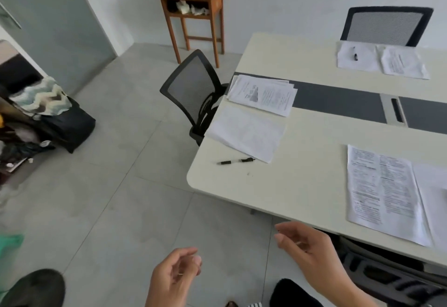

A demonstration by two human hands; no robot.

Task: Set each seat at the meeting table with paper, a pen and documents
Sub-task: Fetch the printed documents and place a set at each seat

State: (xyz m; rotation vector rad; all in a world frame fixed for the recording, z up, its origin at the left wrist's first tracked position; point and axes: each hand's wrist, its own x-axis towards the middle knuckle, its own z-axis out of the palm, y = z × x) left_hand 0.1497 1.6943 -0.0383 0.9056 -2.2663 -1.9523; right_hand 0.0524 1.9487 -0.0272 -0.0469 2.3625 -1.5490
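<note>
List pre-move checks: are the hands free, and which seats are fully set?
1. Hands free: left hand and right hand hold nothing: ok.
2. End seat: end documents, end paper and end pen are all on the table: ok.
3. End pen position: beside the sheet, not on it as at the far seat: arguably not ok.
4. Far seat: far pen lies on far paper, far document alongside: ok.
5. Near seat: near document and near paper present; no pen in view, paper cut off by the frame: cannot tell.
</note>
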